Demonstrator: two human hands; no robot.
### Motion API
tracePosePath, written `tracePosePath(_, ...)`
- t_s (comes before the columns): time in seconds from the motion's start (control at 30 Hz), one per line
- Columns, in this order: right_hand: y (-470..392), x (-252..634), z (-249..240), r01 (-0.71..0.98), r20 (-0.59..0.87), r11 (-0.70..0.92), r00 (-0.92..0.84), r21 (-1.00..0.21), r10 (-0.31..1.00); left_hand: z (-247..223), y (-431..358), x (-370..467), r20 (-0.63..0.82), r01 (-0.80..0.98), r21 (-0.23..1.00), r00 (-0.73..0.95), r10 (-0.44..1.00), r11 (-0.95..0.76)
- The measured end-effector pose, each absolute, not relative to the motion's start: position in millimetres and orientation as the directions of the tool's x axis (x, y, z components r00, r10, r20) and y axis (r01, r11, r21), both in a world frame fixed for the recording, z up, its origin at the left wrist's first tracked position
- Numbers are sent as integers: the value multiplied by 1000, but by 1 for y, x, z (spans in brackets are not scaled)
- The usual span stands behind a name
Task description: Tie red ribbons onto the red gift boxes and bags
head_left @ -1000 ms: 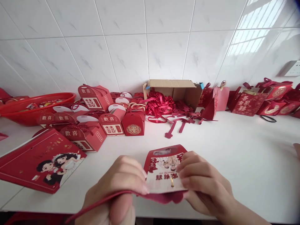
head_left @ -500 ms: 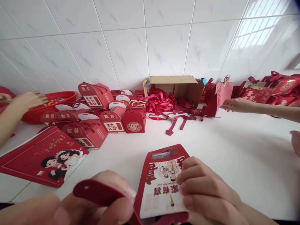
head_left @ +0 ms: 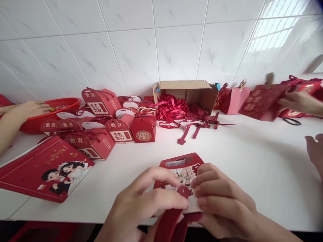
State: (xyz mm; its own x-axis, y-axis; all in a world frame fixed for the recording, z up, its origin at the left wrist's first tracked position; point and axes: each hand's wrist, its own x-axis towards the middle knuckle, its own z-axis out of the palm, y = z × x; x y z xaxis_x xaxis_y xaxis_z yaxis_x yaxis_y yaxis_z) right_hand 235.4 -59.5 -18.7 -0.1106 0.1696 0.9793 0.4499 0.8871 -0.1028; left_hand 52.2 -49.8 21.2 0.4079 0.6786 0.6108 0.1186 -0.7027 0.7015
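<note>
While my left hand (head_left: 136,201) pinches the flat, dark red strap (head_left: 169,222) near its rounded end, the band needs to stay untwisted, with that end controlled close to the tip. Beside it, the red-and-white printed cardboard box (head_left: 188,172) is between my hands, over the front of the white table (head_left: 242,168). My right hand (head_left: 224,198) grips its right side; I should brace firmly without creasing the card. Because fingers hide the contact, I cannot tell the exact alignment, so small movements suit best.
</note>
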Motion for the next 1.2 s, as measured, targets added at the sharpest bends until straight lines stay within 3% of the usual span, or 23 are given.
tracePosePath(0.4,-56,236,-22,436,973,890,-118,-130,200,23,-48,62,614,107,741,291,734,-663)
tracePosePath(0.83,-55,239,-16,377,969,909,-92,-181,231,16,-32,56,536,-130,809,565,628,-573)
tracePosePath(1.03,-52,240,-15,331,949,895,7,-300,316,3,-17,59,575,-221,795,570,587,-564)
tracePosePath(1.2,-52,243,-9,396,919,853,-51,-340,390,4,-19,58,579,-146,779,542,609,-610)
